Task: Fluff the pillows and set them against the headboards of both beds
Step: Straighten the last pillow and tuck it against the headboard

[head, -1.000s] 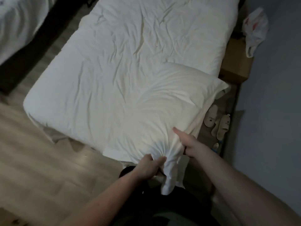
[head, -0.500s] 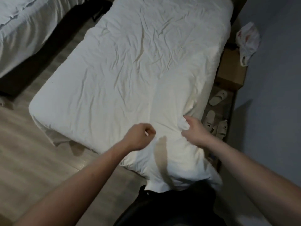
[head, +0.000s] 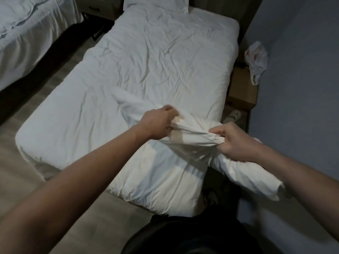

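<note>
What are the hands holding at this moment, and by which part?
Both hands grip the pillow by a bunched fold of its white cover: left hand on the fold's left end, right hand on its right end.

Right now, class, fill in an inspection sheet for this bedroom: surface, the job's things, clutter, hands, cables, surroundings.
Surface: near bed covered in a wrinkled white sheet.
Job's things: held pillow at the foot corner, its case bunched between the hands; second pillow already at the head end.
Clutter: plastic bag and cardboard box between bed and wall; slipper on the floor beside them.
Hands: left hand and right hand both clenched on the pillow's fabric.
Cables: nothing seen.
Surroundings: second bed to the left across a wooden floor; grey wall on the right.
</note>
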`<state>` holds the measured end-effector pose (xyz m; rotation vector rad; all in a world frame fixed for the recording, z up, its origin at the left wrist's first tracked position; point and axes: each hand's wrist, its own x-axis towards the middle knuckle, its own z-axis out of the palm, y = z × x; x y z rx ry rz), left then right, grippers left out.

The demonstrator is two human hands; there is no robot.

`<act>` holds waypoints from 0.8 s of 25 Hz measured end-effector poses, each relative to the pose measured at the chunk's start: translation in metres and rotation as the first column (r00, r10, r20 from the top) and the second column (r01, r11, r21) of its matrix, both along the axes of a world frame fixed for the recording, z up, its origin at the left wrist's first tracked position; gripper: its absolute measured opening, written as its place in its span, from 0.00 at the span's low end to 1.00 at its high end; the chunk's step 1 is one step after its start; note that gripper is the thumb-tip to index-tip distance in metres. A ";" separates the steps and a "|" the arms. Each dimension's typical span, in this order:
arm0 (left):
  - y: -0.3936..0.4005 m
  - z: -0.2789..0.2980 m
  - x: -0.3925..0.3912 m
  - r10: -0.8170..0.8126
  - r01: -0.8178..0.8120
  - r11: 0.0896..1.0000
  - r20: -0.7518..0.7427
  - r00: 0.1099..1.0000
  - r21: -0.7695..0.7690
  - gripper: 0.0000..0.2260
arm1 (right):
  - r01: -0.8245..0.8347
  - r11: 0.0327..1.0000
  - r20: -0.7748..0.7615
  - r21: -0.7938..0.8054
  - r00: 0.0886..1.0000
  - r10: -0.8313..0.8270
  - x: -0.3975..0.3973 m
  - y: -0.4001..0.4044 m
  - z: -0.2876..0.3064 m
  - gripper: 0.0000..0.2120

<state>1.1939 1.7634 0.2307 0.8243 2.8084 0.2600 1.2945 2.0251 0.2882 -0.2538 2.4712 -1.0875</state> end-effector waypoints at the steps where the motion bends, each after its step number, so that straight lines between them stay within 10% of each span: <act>1: 0.002 -0.003 -0.008 0.049 -0.049 0.999 0.015 0.999 -0.018 0.12 | 0.033 0.999 0.018 -0.007 0.999 -0.033 -0.004 0.013 0.002 0.14; 8: 0.078 -0.044 -0.032 0.303 -0.300 0.921 0.028 0.953 0.248 0.09 | -0.076 0.979 0.010 0.190 0.997 0.076 -0.082 0.129 -0.041 0.07; 20: 0.270 -0.064 -0.083 0.499 -0.499 0.842 0.055 0.865 0.207 0.08 | -0.151 0.947 0.139 0.284 0.984 0.115 -0.195 0.280 -0.122 0.09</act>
